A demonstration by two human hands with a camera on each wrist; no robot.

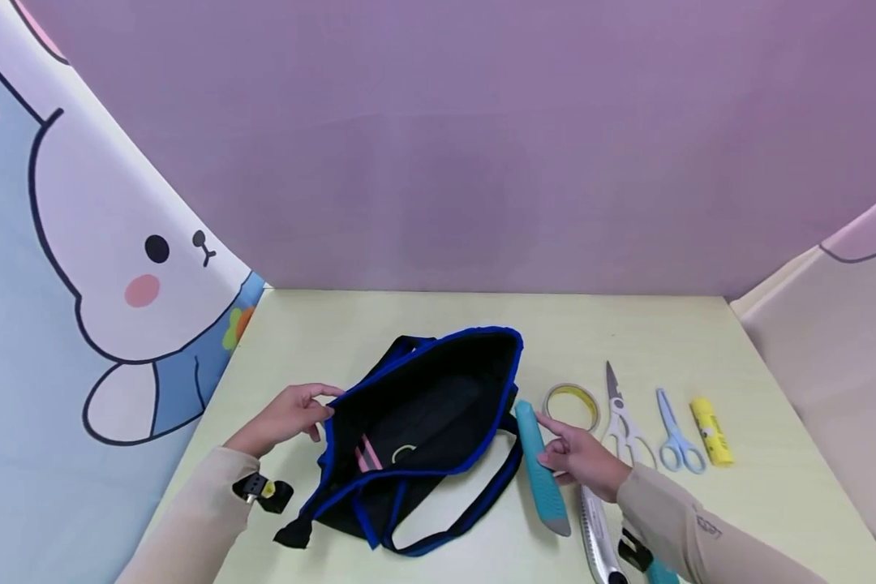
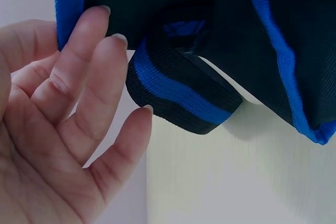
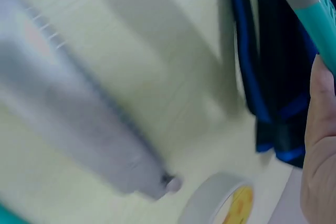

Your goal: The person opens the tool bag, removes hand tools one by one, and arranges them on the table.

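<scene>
A black bag with blue trim [image 1: 445, 405] lies on the table with its mouth spread wide; a pink item [image 1: 368, 454] and a ring-shaped item [image 1: 403, 453] show inside. My left hand [image 1: 288, 418] pinches the bag's left rim between thumb and fingers, and in the left wrist view the blue edging [image 2: 71, 9] runs between the digits of the hand [image 2: 68, 114]. To the right of the bag, my right hand [image 1: 580, 456] holds a teal tool with a grey end [image 1: 542, 470]. The right wrist view shows the hand [image 3: 320, 145] against the teal tool [image 3: 317, 24].
Right of the bag are a tape roll [image 1: 571, 397], white-handled scissors [image 1: 620, 414], blue scissors [image 1: 675, 438] and a yellow glue stick [image 1: 711, 431]. A silver cutter [image 1: 597, 535] and another teal item [image 1: 660, 573] lie near my right forearm. A purple backdrop [image 1: 482, 162] stands behind.
</scene>
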